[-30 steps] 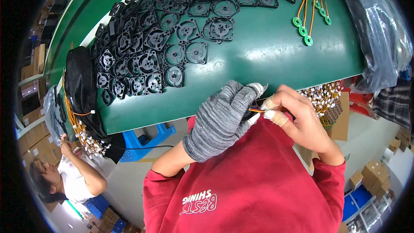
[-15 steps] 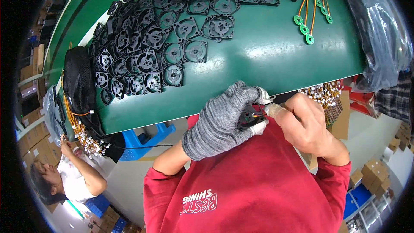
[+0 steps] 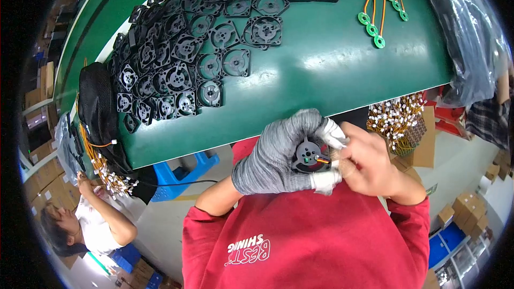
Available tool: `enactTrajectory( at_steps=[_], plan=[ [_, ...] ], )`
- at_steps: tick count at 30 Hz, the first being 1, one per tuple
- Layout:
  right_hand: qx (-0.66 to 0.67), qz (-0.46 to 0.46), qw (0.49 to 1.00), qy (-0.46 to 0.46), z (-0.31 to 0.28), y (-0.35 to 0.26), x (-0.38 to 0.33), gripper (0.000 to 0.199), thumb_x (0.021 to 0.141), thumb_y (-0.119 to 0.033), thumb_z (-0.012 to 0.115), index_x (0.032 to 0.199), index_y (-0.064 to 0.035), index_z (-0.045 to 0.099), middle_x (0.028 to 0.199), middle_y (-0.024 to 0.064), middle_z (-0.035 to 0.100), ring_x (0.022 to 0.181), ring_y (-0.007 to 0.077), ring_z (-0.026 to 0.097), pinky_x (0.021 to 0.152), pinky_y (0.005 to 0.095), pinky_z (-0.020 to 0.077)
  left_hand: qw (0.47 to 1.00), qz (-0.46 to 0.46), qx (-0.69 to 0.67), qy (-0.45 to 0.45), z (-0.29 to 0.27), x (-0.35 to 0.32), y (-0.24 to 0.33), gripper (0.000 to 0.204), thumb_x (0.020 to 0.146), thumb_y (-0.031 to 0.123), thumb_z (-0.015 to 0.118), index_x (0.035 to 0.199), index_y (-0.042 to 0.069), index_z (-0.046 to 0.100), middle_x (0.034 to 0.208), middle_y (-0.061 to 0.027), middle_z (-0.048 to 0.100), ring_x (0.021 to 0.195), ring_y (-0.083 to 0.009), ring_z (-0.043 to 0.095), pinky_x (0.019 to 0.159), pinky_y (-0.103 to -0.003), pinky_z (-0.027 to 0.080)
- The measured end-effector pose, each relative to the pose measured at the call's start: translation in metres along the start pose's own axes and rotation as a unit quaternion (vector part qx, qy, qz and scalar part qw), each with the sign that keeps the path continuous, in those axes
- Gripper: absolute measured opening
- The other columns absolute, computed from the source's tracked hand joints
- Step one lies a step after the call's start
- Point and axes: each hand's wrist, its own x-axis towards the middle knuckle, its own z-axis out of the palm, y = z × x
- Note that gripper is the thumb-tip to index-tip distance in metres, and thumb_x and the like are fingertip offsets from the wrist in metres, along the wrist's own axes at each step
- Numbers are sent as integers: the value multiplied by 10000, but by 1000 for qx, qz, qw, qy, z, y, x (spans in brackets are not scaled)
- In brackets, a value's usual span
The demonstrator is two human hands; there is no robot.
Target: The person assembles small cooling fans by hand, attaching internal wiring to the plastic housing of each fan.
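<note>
My left hand [image 3: 273, 155], in a grey knitted glove with white fingertips, grips a black plastic fan frame [image 3: 307, 152] by its rim, in front of my red shirt. The frame's round hub with small holes faces up, and a bit of green shows at it. Short wires [image 3: 323, 159], orange and dark, run from the hub toward my right hand [image 3: 369, 163]. That hand is bare except for a pale covering on a finger. Its fingers are pinched together on the wires at the frame's right side, somewhat blurred by motion.
Many black fan frames [image 3: 209, 66] cover the left of the green table [image 3: 310, 75]. Green ring boards [image 3: 371, 30] on orange wires lie at far right, beside a clear plastic bag [image 3: 471, 37]. Bundled connector wires [image 3: 396, 120] sit below the right edge. Another person [image 3: 101, 219] works at left.
The fan frame has tilted so its hub faces up more openly. My right hand has moved slightly down, its fingers drawn closer against the frame's side. The view has shifted a little.
</note>
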Motion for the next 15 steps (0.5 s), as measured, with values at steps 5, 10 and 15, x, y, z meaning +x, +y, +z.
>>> enactTrajectory(
  at_steps=[5, 10, 15],
  plan=[
    [394, 213, 891, -75, -14, 17, -1, 83, 832, -32, 563, 889, 18, 528, 832, 79, 585, 708, 127, 600, 634, 256, 503, 998, 22, -46, 37, 4, 5, -13, 483, 596, 146, 791, 997, 70, 533, 949, -53, 547, 886, -170, 531, 780, -292, 424],
    [403, 233, 884, 33, -15, 6, -1, 118, 823, -30, 570, 909, 35, 525, 926, 116, 614, 821, 163, 612, 752, 288, 486, 997, 43, 44, 41, 4, -1, -13, 560, 594, 189, 792, 1076, 72, 532, 998, -69, 577, 858, -199, 554, 770, -297, 439],
    [164, 155, 973, -34, -19, 4, 5, 126, 780, -28, 606, 874, 20, 536, 825, 99, 596, 770, 164, 602, 684, 264, 476, 988, 37, 132, 64, 3, 0, -8, 551, 608, 196, 768, 1085, 64, 527, 946, -94, 586, 791, -253, 577, 685, -335, 466]
  ],
)
